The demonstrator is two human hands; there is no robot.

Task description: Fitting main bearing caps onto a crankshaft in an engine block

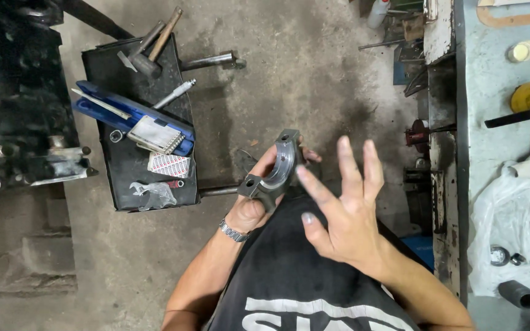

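My left hand (pixel 254 207) grips a grey half-round metal bearing cap (pixel 275 170) with bolt holes at its ends, its curved inner face turned toward me. A silvery shell lines that inner curve. My right hand (pixel 345 208) is spread open beside it, and its index fingertip touches the cap's inner edge. A metal watch sits on my left wrist.
A black tray (pixel 131 175) on the concrete floor holds a hammer (pixel 148 54), a blue case (pixel 131 119), a small box and a wrench. A dark engine block (pixel 16 104) lies at far left. A workbench (pixel 498 122) at right carries a yellow can, rags and a white plastic bag.
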